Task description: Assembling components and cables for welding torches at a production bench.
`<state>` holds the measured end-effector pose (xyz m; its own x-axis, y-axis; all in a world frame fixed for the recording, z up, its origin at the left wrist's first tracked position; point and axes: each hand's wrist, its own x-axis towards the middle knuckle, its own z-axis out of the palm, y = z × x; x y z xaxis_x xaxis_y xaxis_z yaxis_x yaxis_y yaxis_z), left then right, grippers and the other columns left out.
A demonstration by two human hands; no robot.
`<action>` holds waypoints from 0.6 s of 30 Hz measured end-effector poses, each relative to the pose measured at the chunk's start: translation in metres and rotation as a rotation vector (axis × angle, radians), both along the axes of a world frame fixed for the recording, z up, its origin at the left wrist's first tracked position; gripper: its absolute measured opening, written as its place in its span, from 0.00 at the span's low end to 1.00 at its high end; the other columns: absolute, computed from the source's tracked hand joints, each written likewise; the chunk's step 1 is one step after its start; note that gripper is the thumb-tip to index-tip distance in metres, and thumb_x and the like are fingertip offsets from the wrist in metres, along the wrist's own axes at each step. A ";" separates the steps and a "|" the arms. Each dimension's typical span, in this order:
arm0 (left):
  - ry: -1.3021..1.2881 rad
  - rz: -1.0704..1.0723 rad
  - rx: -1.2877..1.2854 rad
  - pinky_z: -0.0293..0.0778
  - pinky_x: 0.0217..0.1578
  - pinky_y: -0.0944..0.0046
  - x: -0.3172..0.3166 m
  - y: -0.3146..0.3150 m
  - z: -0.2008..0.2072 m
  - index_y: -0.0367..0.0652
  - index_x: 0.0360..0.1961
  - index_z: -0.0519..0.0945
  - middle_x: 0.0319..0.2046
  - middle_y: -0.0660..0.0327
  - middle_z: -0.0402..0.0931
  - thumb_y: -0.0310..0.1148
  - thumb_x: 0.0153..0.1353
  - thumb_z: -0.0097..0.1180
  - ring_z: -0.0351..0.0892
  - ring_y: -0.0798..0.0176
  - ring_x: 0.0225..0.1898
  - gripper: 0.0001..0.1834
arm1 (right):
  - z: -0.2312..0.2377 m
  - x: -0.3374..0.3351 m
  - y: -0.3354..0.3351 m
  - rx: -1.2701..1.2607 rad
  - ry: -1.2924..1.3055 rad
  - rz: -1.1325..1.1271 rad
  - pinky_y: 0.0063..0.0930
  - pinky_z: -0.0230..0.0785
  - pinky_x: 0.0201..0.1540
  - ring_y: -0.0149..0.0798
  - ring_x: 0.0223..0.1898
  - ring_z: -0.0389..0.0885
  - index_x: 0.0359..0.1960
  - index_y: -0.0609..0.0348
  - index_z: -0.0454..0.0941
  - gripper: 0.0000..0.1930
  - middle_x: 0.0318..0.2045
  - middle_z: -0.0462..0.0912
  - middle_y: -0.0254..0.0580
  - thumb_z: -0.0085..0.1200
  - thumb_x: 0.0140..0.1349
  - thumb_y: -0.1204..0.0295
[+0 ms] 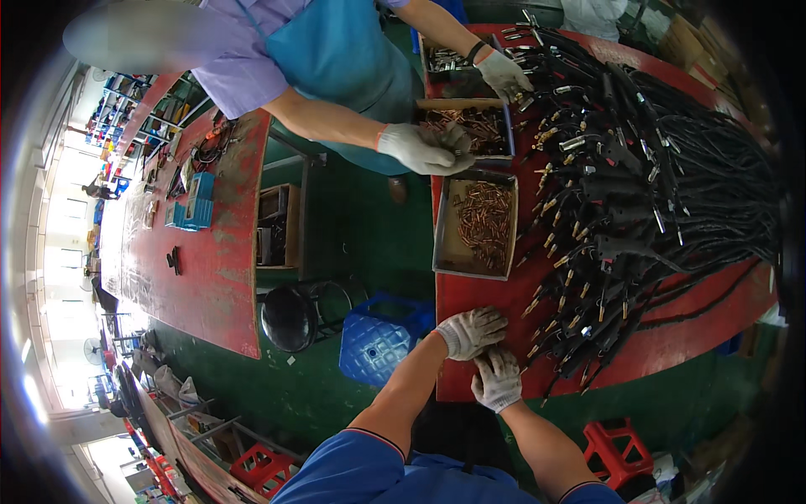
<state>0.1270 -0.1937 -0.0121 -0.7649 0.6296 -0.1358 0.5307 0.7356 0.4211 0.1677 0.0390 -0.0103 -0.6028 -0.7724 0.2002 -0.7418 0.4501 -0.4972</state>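
My left hand (pixel 473 333), in a pale knitted glove, rests on the near edge of the red table (pixel 466 298), its fingers loosely bent and nothing visible in them. Close beside it lies my right hand (pixel 498 380), gloved too, with fingers stretched forward on the tabletop. Just right of both hands spreads a big pile of black cables (pixel 714 193) with torch-like handles and brass or silver tips. A tray of small copper-coloured parts (pixel 485 220) stands farther along the table's left edge. Neither hand touches the tray or appears to touch the cables.
Across the table a co-worker in a blue apron (pixel 336 59) reaches over a box of copper and black parts (pixel 470 126), one gloved hand (pixel 504 76) at the cable tips. A blue stool (pixel 378 344), a round black stool (pixel 288 319) and a red stool (pixel 617 454) stand nearby.
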 end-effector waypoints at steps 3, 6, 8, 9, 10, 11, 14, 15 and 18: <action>-0.028 -0.015 -0.021 0.61 0.82 0.42 -0.003 -0.002 0.012 0.50 0.72 0.79 0.78 0.54 0.70 0.46 0.66 0.64 0.66 0.43 0.80 0.33 | 0.003 0.000 -0.001 0.030 -0.023 -0.004 0.66 0.72 0.67 0.65 0.66 0.76 0.62 0.52 0.80 0.31 0.65 0.76 0.58 0.66 0.54 0.63; -0.026 -0.004 0.001 0.61 0.82 0.41 0.001 -0.004 0.006 0.50 0.72 0.79 0.78 0.54 0.70 0.47 0.67 0.64 0.66 0.42 0.80 0.33 | 0.005 0.002 -0.003 0.045 -0.026 -0.009 0.66 0.71 0.67 0.66 0.66 0.76 0.63 0.52 0.80 0.31 0.64 0.77 0.57 0.66 0.54 0.61; -0.032 -0.013 -0.001 0.60 0.82 0.41 0.001 -0.002 0.005 0.50 0.72 0.79 0.78 0.54 0.70 0.47 0.67 0.63 0.65 0.43 0.80 0.33 | 0.005 0.002 -0.002 0.061 -0.024 -0.016 0.66 0.71 0.67 0.66 0.67 0.76 0.63 0.52 0.81 0.31 0.64 0.77 0.57 0.66 0.54 0.61; -0.044 -0.015 -0.008 0.60 0.82 0.41 0.000 -0.001 0.003 0.50 0.72 0.79 0.78 0.54 0.70 0.47 0.67 0.63 0.65 0.43 0.80 0.33 | 0.004 0.002 -0.001 0.073 -0.027 -0.016 0.66 0.71 0.67 0.66 0.67 0.76 0.62 0.52 0.81 0.31 0.64 0.76 0.57 0.66 0.54 0.61; -0.044 -0.021 -0.007 0.60 0.82 0.41 0.001 -0.001 0.003 0.50 0.72 0.79 0.78 0.54 0.70 0.47 0.67 0.63 0.65 0.43 0.80 0.33 | 0.005 0.002 -0.002 0.074 -0.028 -0.022 0.66 0.71 0.67 0.66 0.67 0.76 0.62 0.52 0.81 0.31 0.64 0.76 0.57 0.66 0.54 0.61; -0.040 -0.013 0.005 0.60 0.82 0.41 0.002 -0.002 0.002 0.50 0.72 0.79 0.78 0.54 0.70 0.48 0.67 0.63 0.65 0.43 0.80 0.33 | 0.005 0.001 -0.003 0.066 -0.033 -0.015 0.66 0.71 0.68 0.66 0.67 0.76 0.61 0.53 0.82 0.30 0.64 0.76 0.57 0.66 0.54 0.61; -0.042 -0.010 0.006 0.59 0.82 0.42 0.005 -0.004 0.002 0.50 0.72 0.79 0.78 0.53 0.70 0.48 0.67 0.62 0.66 0.44 0.80 0.33 | 0.003 0.003 -0.004 0.058 -0.043 -0.011 0.67 0.71 0.68 0.67 0.67 0.75 0.60 0.54 0.83 0.28 0.64 0.76 0.57 0.65 0.55 0.61; -0.046 -0.012 -0.007 0.58 0.83 0.43 0.005 -0.005 0.001 0.49 0.72 0.79 0.78 0.53 0.70 0.48 0.67 0.62 0.66 0.44 0.80 0.33 | 0.002 0.005 -0.004 0.058 -0.045 -0.008 0.67 0.71 0.68 0.67 0.67 0.75 0.59 0.54 0.83 0.28 0.64 0.76 0.58 0.65 0.55 0.61; -0.008 -0.011 0.027 0.59 0.82 0.42 0.006 -0.004 -0.005 0.49 0.72 0.79 0.77 0.53 0.70 0.48 0.66 0.63 0.66 0.44 0.80 0.34 | 0.003 0.003 -0.004 0.085 -0.051 0.012 0.68 0.71 0.68 0.69 0.67 0.75 0.60 0.54 0.84 0.28 0.64 0.75 0.59 0.65 0.56 0.61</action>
<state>0.1327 -0.1974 -0.0172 -0.7568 0.6417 -0.1242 0.5355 0.7177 0.4451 0.1711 0.0349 -0.0077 -0.6008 -0.7927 0.1029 -0.7225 0.4834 -0.4943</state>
